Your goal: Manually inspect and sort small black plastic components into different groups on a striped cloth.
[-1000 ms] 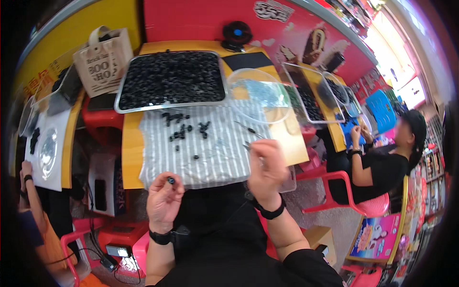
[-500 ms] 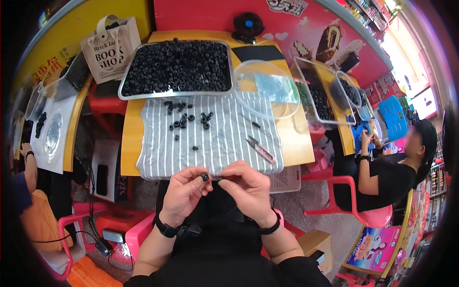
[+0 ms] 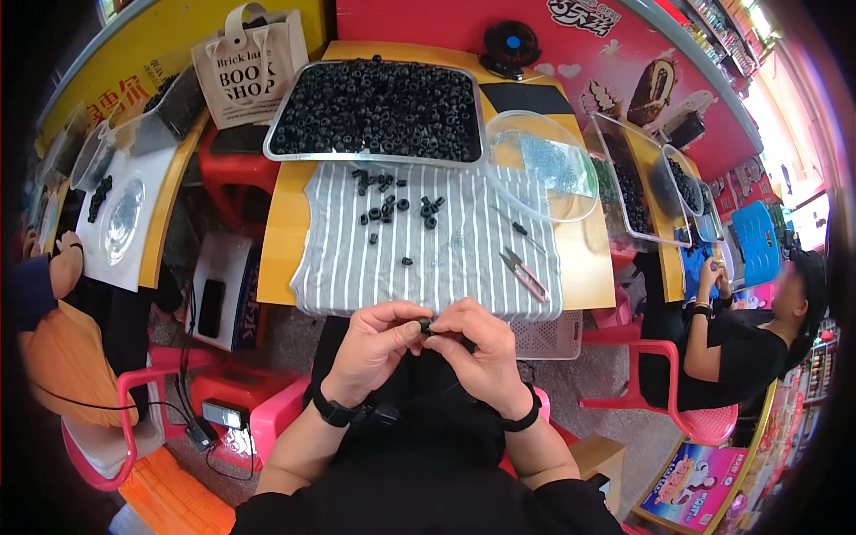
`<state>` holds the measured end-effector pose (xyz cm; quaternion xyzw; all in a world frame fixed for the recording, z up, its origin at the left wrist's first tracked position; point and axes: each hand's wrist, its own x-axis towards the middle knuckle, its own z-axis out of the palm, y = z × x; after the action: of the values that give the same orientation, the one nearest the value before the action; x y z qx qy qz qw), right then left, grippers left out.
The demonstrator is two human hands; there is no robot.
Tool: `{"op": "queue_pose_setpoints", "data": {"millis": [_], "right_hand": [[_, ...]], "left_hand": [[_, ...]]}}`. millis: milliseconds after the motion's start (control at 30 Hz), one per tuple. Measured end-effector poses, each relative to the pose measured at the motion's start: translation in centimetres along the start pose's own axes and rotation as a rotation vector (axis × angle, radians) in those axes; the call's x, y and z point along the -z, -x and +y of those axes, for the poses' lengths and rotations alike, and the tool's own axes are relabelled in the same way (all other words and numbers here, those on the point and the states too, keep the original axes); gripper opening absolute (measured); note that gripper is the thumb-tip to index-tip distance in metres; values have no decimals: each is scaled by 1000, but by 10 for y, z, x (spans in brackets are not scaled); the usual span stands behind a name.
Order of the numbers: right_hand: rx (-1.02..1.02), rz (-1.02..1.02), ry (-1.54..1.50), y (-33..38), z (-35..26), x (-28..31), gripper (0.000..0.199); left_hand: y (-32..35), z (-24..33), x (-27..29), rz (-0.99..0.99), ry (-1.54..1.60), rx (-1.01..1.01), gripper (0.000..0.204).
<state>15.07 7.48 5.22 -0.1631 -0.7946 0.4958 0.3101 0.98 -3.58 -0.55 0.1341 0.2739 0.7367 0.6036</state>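
Note:
Above my lap, just off the table's near edge, my left hand [image 3: 379,349] is closed, pinching a small black ring-shaped part [image 3: 425,325] between thumb and fingers. My right hand [image 3: 481,349] meets it from the other side, thumb and forefinger pressed together beside the part; what lies in that pinch is hidden. On the grey striped cloth [image 3: 357,276] ahead lie several similar black parts [image 3: 375,214], with a single one [image 3: 407,261] nearer me. Thread snips [image 3: 526,275] with reddish handles rest at the cloth's right, below a thin tool with a black grip [image 3: 520,229].
A metal tray [image 3: 374,160] heaped with black parts stands at the back, beside a round clear plastic lid [image 3: 584,214]. Behind are a canvas bag [image 3: 250,71] and a black fan [image 3: 511,45]. Co-workers sit left and right [image 3: 740,343]; pink chairs [image 3: 637,374] stand close by.
My hands have come together at the black part; before, the right hand's pinch was a little apart from it. The whole view has shifted, so the table sits farther right and higher.

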Motion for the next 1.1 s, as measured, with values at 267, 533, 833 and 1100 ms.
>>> {"op": "queue_pose_setpoints", "data": {"millis": [267, 533, 833, 1100], "right_hand": [[-20, -35, -38, -2, 6, -2, 16], [49, -53, -31, -5, 5, -4, 18], [9, -134, -53, -6, 15, -1, 17], [39, -108, -1, -10, 21, -1, 16]], "left_hand": [[-1, 8, 2, -8, -102, -13, 21], [1, 10, 2, -22, -108, -19, 18], [1, 10, 2, -30, -189, -56, 18], [-1, 8, -2, -16, -345, -58, 23]]}}
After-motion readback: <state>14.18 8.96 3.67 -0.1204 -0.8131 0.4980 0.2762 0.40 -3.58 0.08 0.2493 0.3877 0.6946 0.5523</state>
